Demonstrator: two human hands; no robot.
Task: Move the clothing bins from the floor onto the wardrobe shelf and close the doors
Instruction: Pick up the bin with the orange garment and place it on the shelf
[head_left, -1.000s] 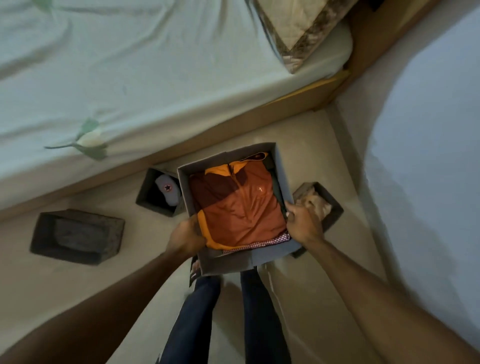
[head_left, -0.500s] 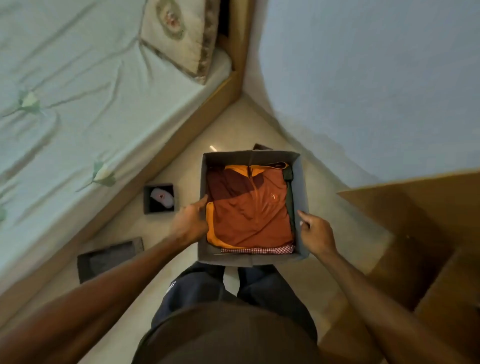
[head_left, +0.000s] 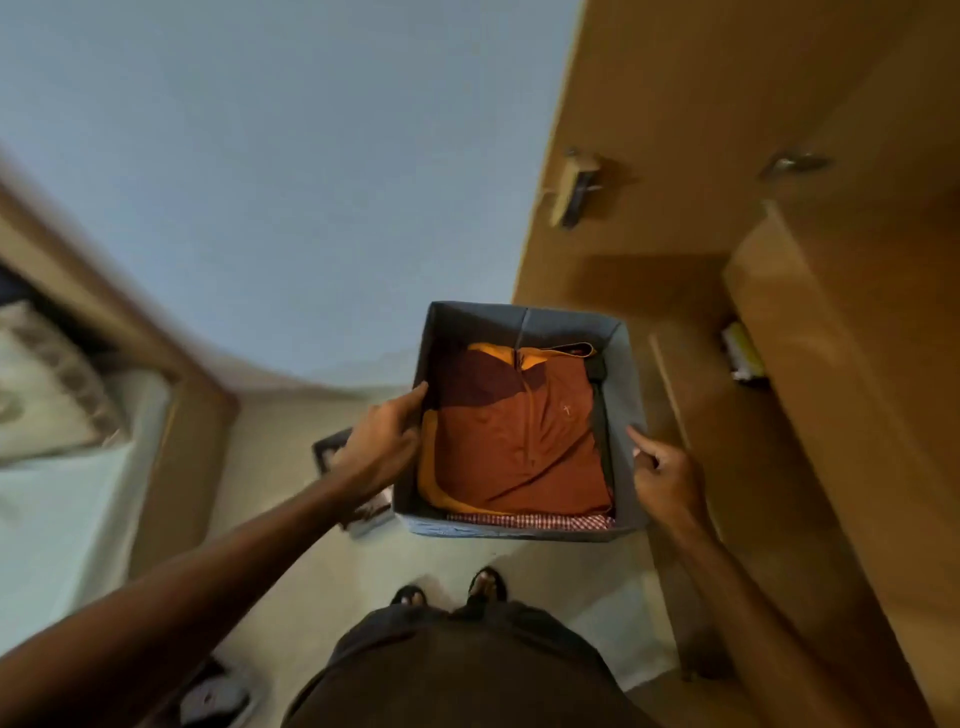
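I hold a grey fabric bin (head_left: 626, 384) in the air at waist height, above the floor. Folded in it lie an orange-brown zip shirt (head_left: 519, 436) and a red checked cloth (head_left: 530, 521). My left hand (head_left: 382, 447) grips the bin's left wall, thumb inside. My right hand (head_left: 667, 478) holds its right wall, forefinger along the rim. The wooden wardrobe (head_left: 675, 156) stands right of the bin, with an open door (head_left: 841, 364) at the far right. Its shelf is not clearly visible.
A smaller dark bin (head_left: 332, 449) sits on the floor behind my left hand, and another (head_left: 215, 699) lies at the bottom left. The bed (head_left: 57, 493) with a pillow (head_left: 47, 395) fills the left. A blue wall is ahead. My feet are below the bin.
I have lifted the bin off the floor and turned right, away from the bed. The wardrobe now fills the right side, and the bin is close to it.
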